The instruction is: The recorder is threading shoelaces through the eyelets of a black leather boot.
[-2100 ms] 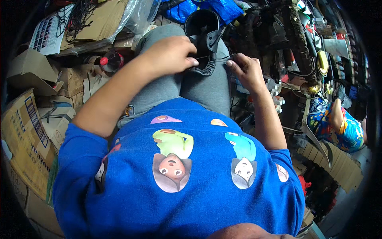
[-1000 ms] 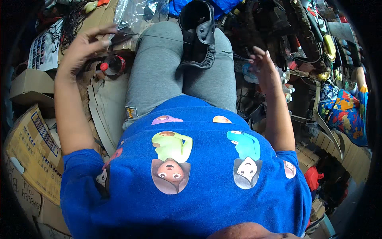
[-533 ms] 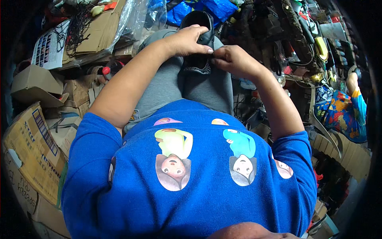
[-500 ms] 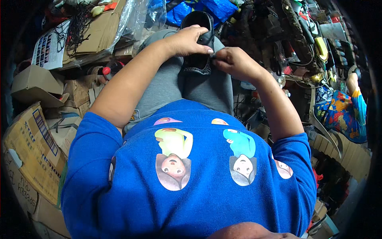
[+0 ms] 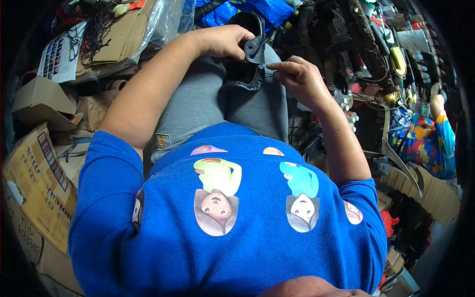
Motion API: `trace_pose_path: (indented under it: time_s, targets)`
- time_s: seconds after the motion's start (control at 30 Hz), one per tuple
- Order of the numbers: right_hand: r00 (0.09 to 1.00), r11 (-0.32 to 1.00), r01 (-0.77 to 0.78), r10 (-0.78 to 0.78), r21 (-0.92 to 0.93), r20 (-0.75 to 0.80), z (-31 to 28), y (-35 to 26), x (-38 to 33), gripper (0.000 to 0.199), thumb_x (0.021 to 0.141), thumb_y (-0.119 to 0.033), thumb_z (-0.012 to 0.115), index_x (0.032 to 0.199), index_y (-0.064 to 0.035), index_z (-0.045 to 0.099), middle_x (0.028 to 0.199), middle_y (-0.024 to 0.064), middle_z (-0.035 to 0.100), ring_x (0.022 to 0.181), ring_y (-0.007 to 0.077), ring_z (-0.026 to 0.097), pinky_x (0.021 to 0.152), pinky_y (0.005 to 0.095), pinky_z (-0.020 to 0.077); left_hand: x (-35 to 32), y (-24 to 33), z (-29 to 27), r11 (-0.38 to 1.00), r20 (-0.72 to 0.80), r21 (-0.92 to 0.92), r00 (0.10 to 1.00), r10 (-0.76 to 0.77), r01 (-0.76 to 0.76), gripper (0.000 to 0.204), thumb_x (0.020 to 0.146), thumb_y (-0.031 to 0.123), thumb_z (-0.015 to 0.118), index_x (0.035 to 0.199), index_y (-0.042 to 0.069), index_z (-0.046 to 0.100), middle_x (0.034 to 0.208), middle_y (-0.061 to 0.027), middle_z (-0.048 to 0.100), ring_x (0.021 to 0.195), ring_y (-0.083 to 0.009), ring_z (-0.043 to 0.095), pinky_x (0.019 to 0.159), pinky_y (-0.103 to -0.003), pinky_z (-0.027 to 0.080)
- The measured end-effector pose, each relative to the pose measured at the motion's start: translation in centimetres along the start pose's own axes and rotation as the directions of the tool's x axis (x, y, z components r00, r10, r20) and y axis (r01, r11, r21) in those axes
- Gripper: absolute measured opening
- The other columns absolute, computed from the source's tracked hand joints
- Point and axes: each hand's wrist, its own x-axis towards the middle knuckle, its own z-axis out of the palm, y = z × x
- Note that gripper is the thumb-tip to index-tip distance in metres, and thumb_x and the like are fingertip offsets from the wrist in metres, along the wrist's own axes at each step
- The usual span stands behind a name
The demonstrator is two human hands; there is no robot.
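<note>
Your head-worn left fisheye looks steeply down over your blue shirt (image 5: 262,208), which lies close to the lens. Beyond the shirt, farther off, it takes in your left hand (image 5: 228,42), right hand (image 5: 300,78) and grey trousers (image 5: 190,96); on either side of it the view curves to a dark rim.

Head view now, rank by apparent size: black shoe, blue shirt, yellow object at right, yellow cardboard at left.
1. blue shirt, close to camera
2. yellow cardboard
3. black shoe, partly behind left hand
4. yellow object
</note>
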Motion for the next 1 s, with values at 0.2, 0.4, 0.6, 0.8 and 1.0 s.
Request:
trace_pose_path:
  time_s: [0.2,0.4,0.6,0.8,1.0]
  targets:
    - [0.999,0.991,0.047,-0.048,-0.126,-0.005,0.2,0.0,0.6,0.02,0.081,-0.006,0.063,0.099,-0.0107,0.07,0.077,0.0055,0.055,0.068,0.0156,0.058,0.062,0.0284,0.0463,0.4,-0.6,0.5,0.998,-0.078,-0.059,0.997,0.012,-0.016,0.022,0.073,-0.001,0.062,0.095,0.0,0.065,0.084,0.0013,0.066,0.078,-0.0077,0.058,0.078,-0.024,0.045]
    - [0.997,0.969,0.076,-0.077,-0.234,0.005,-0.2,-1.0,1.1,0.022,0.074,-0.008,0.064,0.095,-0.0107,0.071,0.081,0.0145,0.062,0.076,0.0303,0.063,0.069,0.0377,0.0513,1.0,-1.5,0.5,0.993,-0.107,-0.112,0.994,0.01,-0.022,0.02,0.072,0.007,0.069,0.091,0.001,0.069,0.077,-0.0007,0.067,0.071,-0.0071,0.056,0.069,-0.024,0.045]
    - [0.998,0.975,0.065,-0.066,-0.212,0.003,0.3,-1.1,1.6,0.022,0.074,-0.006,0.064,0.095,-0.009,0.07,0.081,0.0141,0.063,0.077,0.0283,0.064,0.07,0.0361,0.0514,1.1,-1.5,0.2,0.994,-0.079,-0.111,0.996,-0.029,0.02,0.022,0.072,0.011,0.069,0.092,0.002,0.07,0.075,0.0001,0.065,0.067,-0.0076,0.053,0.066,-0.024,0.043]
    - [0.999,0.999,0.027,-0.027,0.02,0.031,0.5,-0.1,2.0,0.023,0.075,-0.002,0.067,0.096,-0.0082,0.069,0.079,0.0098,0.061,0.074,0.019,0.062,0.07,0.0302,0.0498,1.0,-1.0,0.6,0.991,-0.081,-0.136,0.997,-0.019,0.007,0.017,0.072,0.003,0.062,0.088,0.0,0.068,0.076,0.0025,0.064,0.069,-0.0052,0.054,0.067,-0.022,0.043]
    - [0.98,0.979,-0.118,0.088,0.165,0.179,-0.2,1.5,2.3,0.018,0.083,-0.005,0.065,0.099,-0.0091,0.07,0.091,-0.0006,0.059,0.085,0.008,0.056,0.073,0.0242,0.0461,1.2,-1.4,0.4,0.988,-0.041,-0.155,0.999,0.012,-0.018,0.02,0.075,0.004,0.067,0.094,-0.001,0.068,0.085,0.0001,0.067,0.077,-0.0064,0.058,0.076,-0.022,0.045]
